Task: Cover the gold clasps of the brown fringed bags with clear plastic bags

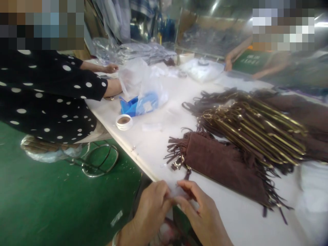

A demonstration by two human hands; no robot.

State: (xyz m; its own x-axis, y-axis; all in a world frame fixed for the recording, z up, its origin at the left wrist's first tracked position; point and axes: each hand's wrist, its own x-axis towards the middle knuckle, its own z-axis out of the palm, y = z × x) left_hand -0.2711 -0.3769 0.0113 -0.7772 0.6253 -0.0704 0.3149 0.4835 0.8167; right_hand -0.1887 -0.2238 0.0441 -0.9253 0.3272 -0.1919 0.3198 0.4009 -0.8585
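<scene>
At the near edge of the table my left hand (153, 204) and my right hand (201, 206) are close together. A small translucent piece of plastic (175, 190), blurred, runs between them; its exact kind is unclear. My left fingers are curled around one side of it, while my right thumb and fingers pinch the other. Just beyond my right hand lies a flat brown suede bag (220, 164) with fringe at both ends and a gold chain clasp (178, 161) at its left corner.
Brown fringed bags with gold zips (253, 126) are piled on the white table (153, 143). A round white tub (124, 122) stands by a blue box (135, 104) in plastic. A person in a dotted top (51, 89) works at left, beside a stool (99, 160). Another person's arms (237, 53) reach in at back right.
</scene>
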